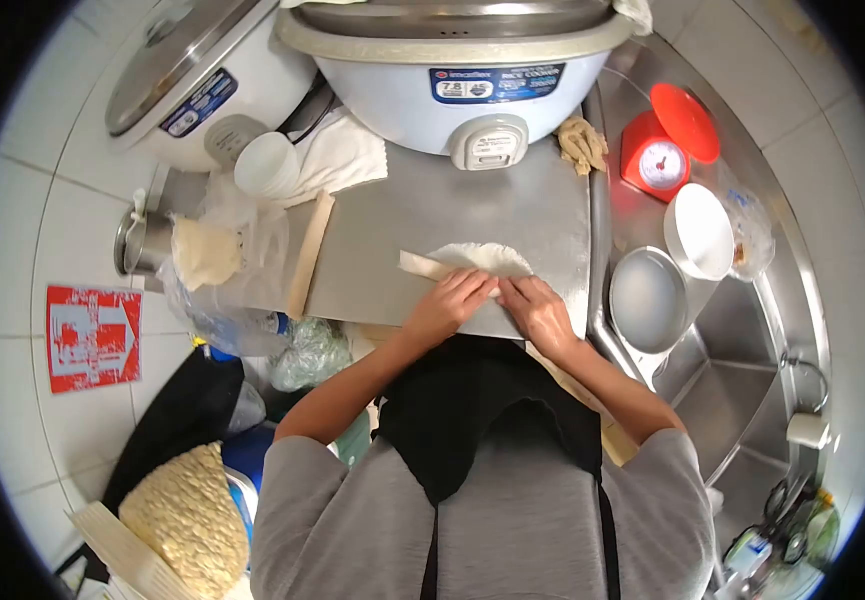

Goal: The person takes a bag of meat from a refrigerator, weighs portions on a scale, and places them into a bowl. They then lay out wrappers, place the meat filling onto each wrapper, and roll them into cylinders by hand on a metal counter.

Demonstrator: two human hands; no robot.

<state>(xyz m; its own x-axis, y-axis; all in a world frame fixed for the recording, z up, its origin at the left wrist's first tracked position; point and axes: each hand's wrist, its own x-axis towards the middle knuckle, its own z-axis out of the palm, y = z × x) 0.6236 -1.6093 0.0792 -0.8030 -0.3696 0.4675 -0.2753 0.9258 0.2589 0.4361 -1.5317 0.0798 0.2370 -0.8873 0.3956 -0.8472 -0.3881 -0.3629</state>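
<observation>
A thin, round white sheet (pixel 487 256) with an uneven edge lies on the steel worktop, looking like dough or a wrapper. Across its left side runs a pale flat strip (pixel 420 264), its far end sticking out past the sheet. My left hand (pixel 455 298) presses down where the strip meets the sheet, fingers together and closed over it. Close beside it, my right hand (pixel 534 305) has its fingers curled onto the sheet's near edge. Both hands' fingertips nearly meet, and they hide the part beneath.
A large rice cooker (pixel 462 80) stands behind the worktop (pixel 382 225), with a second cooker (pixel 212 100) to its left. A wooden slat (pixel 310 255) lies along the left edge. At right are a red scale (pixel 655 160), a white bowl (pixel 698 232), a bowl of cloudy liquid (pixel 648 300) and a sink (pixel 742 355).
</observation>
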